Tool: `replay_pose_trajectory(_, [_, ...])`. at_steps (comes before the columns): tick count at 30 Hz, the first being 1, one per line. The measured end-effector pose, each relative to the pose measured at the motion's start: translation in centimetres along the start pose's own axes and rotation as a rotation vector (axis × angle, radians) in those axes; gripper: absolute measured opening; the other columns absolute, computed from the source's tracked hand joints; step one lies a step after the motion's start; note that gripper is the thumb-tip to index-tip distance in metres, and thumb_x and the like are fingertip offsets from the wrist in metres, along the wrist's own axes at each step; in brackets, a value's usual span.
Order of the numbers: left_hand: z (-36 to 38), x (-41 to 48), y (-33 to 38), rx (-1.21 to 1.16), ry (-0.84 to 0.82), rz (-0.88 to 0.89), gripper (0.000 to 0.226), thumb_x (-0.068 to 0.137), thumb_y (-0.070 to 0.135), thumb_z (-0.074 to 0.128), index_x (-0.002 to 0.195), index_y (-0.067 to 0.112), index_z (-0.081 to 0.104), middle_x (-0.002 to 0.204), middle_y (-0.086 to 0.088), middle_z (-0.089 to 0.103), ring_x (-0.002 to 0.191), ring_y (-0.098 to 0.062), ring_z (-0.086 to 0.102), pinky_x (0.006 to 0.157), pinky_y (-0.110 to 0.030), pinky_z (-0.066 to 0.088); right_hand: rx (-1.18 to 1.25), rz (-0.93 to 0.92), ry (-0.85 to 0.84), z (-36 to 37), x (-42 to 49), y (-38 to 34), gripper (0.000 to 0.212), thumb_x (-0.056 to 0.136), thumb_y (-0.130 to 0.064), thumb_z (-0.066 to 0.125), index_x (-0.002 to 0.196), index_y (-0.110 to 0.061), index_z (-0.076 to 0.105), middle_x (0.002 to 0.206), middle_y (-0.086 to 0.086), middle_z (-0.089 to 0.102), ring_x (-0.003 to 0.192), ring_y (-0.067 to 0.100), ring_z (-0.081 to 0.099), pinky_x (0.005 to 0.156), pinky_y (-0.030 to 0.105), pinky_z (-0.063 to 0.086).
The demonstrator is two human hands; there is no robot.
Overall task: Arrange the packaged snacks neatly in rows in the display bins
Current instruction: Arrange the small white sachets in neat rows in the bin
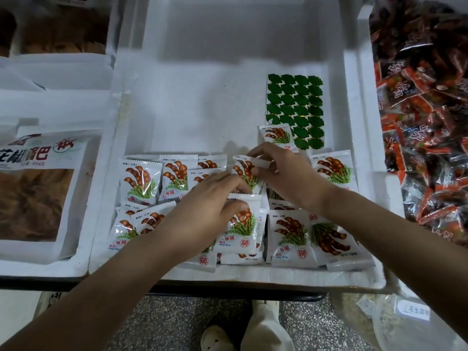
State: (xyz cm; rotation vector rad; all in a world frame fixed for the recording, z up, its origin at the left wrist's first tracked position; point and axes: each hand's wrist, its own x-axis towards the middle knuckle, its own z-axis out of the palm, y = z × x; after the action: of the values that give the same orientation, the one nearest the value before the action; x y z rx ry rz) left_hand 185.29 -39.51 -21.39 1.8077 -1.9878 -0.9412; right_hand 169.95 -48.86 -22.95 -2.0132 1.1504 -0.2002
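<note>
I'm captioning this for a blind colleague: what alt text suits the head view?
A person's right hand pinches the crimped edge of one white snack packet while the left hand rests on others, laid in rough rows in a white foam bin. A green leaf-sticker sheet lies farther back.

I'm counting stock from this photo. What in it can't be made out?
Head view:
Tamarind packets under the left hand and right hand: covered, uncountable.
White bin's far end: blurred.
Large pouch: cut by left edge.
Green sheet's near corner: behind a packet.
Packet small print: too small.
</note>
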Motion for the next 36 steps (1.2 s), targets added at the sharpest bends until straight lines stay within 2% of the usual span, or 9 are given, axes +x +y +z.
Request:
replay_pose_trajectory(3, [0.2, 0.1, 0.0, 0.006, 0.017, -0.004, 0.018, 0.096, 0.027, 0.048, 0.112, 0.024, 0.055, 0.105, 0.017, 0.046, 0.1, 0.004, 0.038, 0.08, -0.003, 0.028, 0.093, -0.001, 0.044, 0.4, 0.3, 0.0, 0.025, 0.094, -0.012, 0.054, 0.118, -0.017, 0.054, 0.092, -0.013, 0.05, 0.073, -0.01, 0.045, 0.06, -0.007, 0.033])
replay_pose_trajectory(8, [0.7, 0.1, 0.0, 0.089, 0.052, 0.033, 0.019, 0.098, 0.028, 0.043, 0.114, 0.022, 0.052, 0.105, 0.015, 0.038, 0.097, 0.001, 0.037, 0.079, -0.016, 0.028, 0.161, -0.007, 0.031, 0.6, 0.6, 0.5, 0.026, 0.095, -0.007, 0.05, 0.119, -0.016, 0.053, 0.108, -0.005, 0.057, 0.088, 0.003, 0.051, 0.068, 0.001, 0.04])
replay_pose_trajectory(12, [1.1, 0.0, -0.1, 0.172, 0.143, 0.066, 0.025, 0.096, 0.035, 0.041, 0.113, 0.021, 0.053, 0.104, 0.011, 0.034, 0.101, -0.003, 0.032, 0.085, -0.023, 0.027, 0.127, -0.045, 0.021, 0.4, 0.4, 0.9, 0.029, 0.094, -0.004, 0.05, 0.121, -0.016, 0.052, 0.108, -0.007, 0.054, 0.098, 0.0, 0.047, 0.075, -0.003, 0.035])
replay_pose_trajectory(15, [1.2, 0.1, -0.3, 0.219, 0.192, 0.09, 0.033, 0.09, 0.042, 0.036, 0.11, 0.022, 0.053, 0.103, 0.011, 0.032, 0.102, -0.004, 0.03, 0.087, -0.027, 0.027, 0.096, -0.086, -0.009, 0.0, 0.5, 1.0, 0.031, 0.094, -0.001, 0.049, 0.119, -0.018, 0.054, 0.109, -0.008, 0.055, 0.1, -0.001, 0.046, 0.082, 0.003, 0.037])
replay_pose_trajectory(19, [1.5, 0.3, -0.4, 0.23, 0.179, 0.105, 0.034, 0.09, 0.037, 0.034, 0.106, 0.016, 0.055, 0.102, 0.006, 0.039, 0.1, -0.011, 0.038, 0.083, -0.029, 0.034, 0.039, -0.12, -0.002, 0.0, 0.7, 1.0, 0.032, 0.095, -0.002, 0.047, 0.121, -0.018, 0.055, 0.107, -0.011, 0.054, 0.099, -0.002, 0.046, 0.077, -0.006, 0.032])
replay_pose_trajectory(24, [1.5, 0.8, -0.2, 0.259, 0.206, 0.092, 0.03, 0.091, 0.034, 0.034, 0.102, 0.015, 0.055, 0.1, 0.002, 0.045, 0.096, -0.013, 0.041, 0.082, -0.03, 0.035, -0.02, -0.219, -0.018, -0.5, 0.7, 1.2, 0.034, 0.098, -0.006, 0.041, 0.13, -0.013, 0.048, 0.126, 0.003, 0.058, 0.111, 0.01, 0.055, 0.096, 0.024, 0.045])
replay_pose_trajectory(29, [1.3, 1.7, 0.0, 0.258, 0.244, 0.101, 0.027, 0.092, 0.033, 0.036, 0.101, 0.016, 0.055, 0.099, 0.002, 0.047, 0.093, -0.01, 0.037, 0.08, -0.026, 0.031, -0.199, -0.193, 0.196, -3.2, 3.1, 2.5, 0.036, 0.094, -0.01, 0.05, 0.13, -0.01, 0.048, 0.128, 0.005, 0.055, 0.116, 0.017, 0.053, 0.102, 0.03, 0.042])
replay_pose_trajectory(32, [1.2, 2.2, 0.0, 0.244, 0.262, 0.101, 0.022, 0.094, 0.028, 0.041, 0.105, 0.016, 0.055, 0.103, 0.002, 0.047, 0.095, -0.009, 0.038, 0.082, -0.025, 0.031, -0.375, -0.015, 0.048, -4.4, 5.1, 3.3, 0.057, 0.089, -0.023, 0.061, 0.14, -0.017, 0.036, 0.14, 0.004, 0.043, 0.128, 0.022, 0.039, 0.105, 0.038, 0.033])
replay_pose_trajectory(36, [1.1, 2.7, -0.1, 0.26, 0.203, 0.112, 0.042, 0.094, 0.037, 0.03, 0.121, 0.016, 0.054, 0.123, -0.001, 0.049, 0.114, -0.011, 0.035, 0.095, -0.027, 0.029, -0.452, 0.092, -0.061, -4.6, 6.9, 3.7, 0.08, 0.076, -0.039, 0.073, 0.141, -0.015, 0.035, 0.138, 0.006, 0.042, 0.129, 0.025, 0.036, 0.105, 0.041, 0.033])
